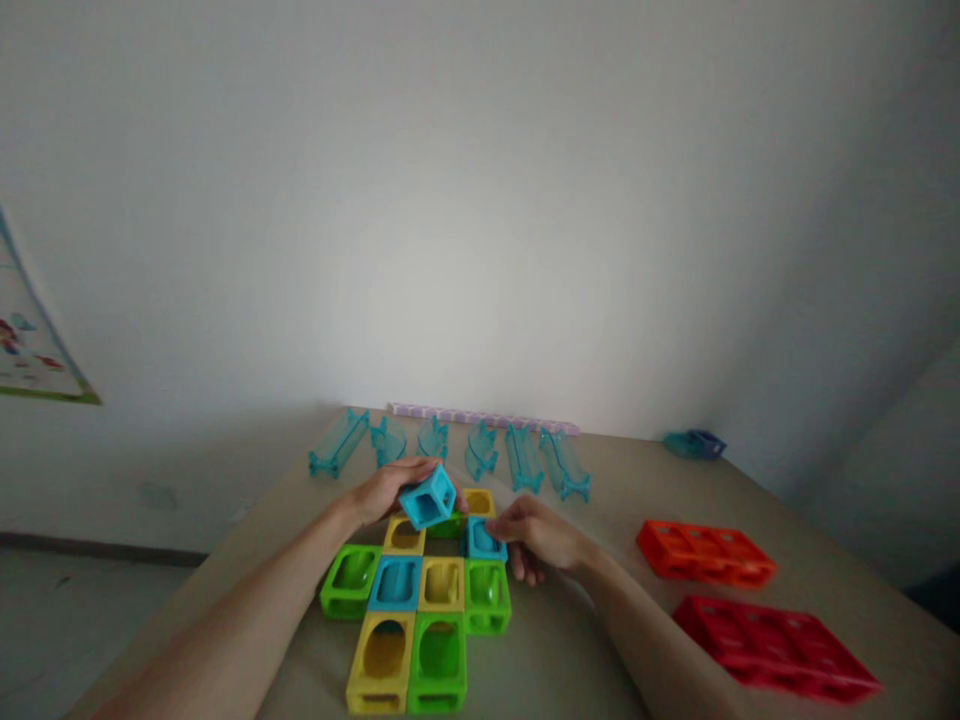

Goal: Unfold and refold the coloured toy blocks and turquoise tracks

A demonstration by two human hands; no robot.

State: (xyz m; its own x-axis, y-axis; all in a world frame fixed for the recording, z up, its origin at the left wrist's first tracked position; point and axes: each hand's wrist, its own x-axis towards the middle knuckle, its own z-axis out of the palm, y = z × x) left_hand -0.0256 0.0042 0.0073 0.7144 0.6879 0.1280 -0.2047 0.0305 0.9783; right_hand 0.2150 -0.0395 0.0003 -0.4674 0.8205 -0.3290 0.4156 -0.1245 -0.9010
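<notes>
My left hand [386, 487] is closed on a blue hollow cube block [428, 498], holding it tilted just above a cluster of green, yellow and blue hollow blocks [420, 610] laid flat on the table. My right hand [536, 537] rests at the cluster's right side, fingers curled against another blue block [482, 541] that sits in the cluster. A green block [448, 526] lies directly under the lifted cube.
Several clear turquoise track pieces [480, 452] lie in a row at the table's far edge, with a pale purple strip [480, 417] behind them. An orange tray [705, 553] and a red tray [776, 650] lie at the right. A small blue piece [694, 444] sits far right. A poster [30, 345] hangs on the left wall.
</notes>
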